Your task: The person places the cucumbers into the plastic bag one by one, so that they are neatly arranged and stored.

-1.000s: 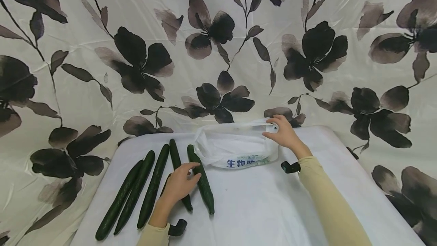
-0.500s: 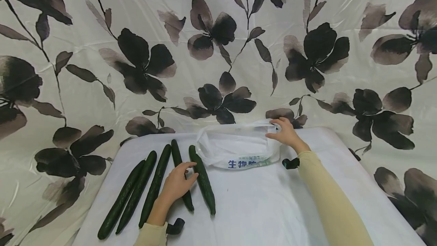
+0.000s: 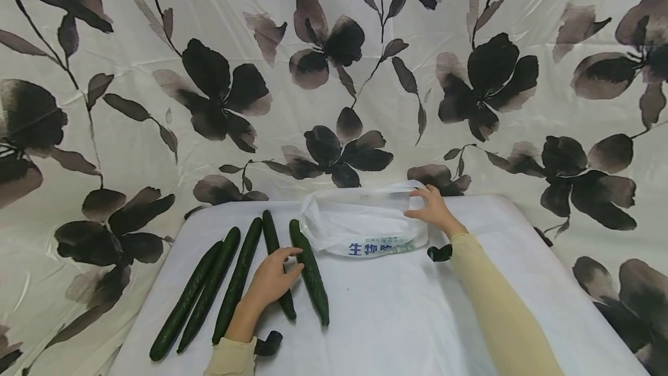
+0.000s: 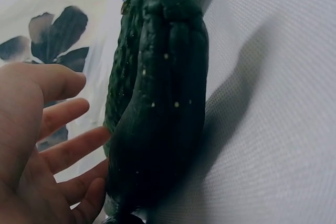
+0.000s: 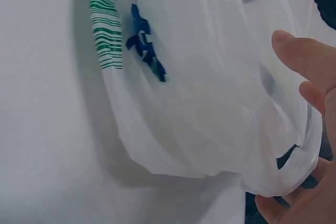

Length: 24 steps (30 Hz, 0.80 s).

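My left hand point(image 3: 271, 277) hovers over the cucumbers, thumb and fingers parted and gripping nothing. Below its fingertips lie the rightmost cucumber point(image 3: 312, 280) and the slim cucumber point(image 3: 270, 234) beside it. In the left wrist view the loosely bent fingers point(image 4: 79, 150) come close to a large dark cucumber point(image 4: 170, 72); whether they touch it I cannot tell. A white plastic bag point(image 3: 360, 222) with blue and green print sits at the table's back. At its right side my right hand point(image 3: 433, 209) spreads thumb and fingers at the handle, some fingertips hidden behind the plastic point(image 5: 199, 129).
Three more cucumbers lie side by side on the left: an outer one point(image 3: 182, 306), one next to it point(image 3: 211, 289), and a third point(image 3: 239, 277) partly under the left forearm. A white cloth point(image 3: 376, 318) covers the table. Behind hangs a floral curtain point(image 3: 386, 103).
My left hand has drawn slightly left, away from the rightmost cucumber. The right hand stays at the bag's side with a small shift. The cucumbers lie as before.
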Available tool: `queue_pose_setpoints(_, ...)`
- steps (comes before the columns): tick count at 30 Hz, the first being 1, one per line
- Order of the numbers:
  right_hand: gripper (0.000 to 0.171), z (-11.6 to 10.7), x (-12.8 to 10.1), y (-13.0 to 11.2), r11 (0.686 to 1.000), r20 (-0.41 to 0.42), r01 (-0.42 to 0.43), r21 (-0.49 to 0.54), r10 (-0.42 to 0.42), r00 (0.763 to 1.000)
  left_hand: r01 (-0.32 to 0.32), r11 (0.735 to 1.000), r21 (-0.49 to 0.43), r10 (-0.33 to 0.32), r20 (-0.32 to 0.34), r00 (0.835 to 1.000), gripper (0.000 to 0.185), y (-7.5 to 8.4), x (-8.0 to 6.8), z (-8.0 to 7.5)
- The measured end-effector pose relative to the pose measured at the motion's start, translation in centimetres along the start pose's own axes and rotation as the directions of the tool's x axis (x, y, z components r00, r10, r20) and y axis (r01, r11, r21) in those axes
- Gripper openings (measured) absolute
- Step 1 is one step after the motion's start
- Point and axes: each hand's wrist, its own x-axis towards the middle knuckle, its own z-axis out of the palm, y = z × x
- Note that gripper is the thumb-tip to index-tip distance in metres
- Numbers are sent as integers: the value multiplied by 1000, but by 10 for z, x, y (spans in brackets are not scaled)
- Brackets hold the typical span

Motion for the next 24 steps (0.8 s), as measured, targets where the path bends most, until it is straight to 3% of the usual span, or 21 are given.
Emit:
queue_pose_setpoints(8,68,9,1,10,999,3,14,-46,-14,1000,-15,1000,-11,15,1,1000,36,-3,0,1)
queue_pose_setpoints(18,102,9,-5,15,996,55,-60,-60,64,996,-8,1000,-15,8,10,1000,39,-2,0,3)
queue_pose_setpoints(24,103,8,-8,16,996,85,-43,-78,50,995,6,1000,-3,-6,14,1000,41,-2,0,3)
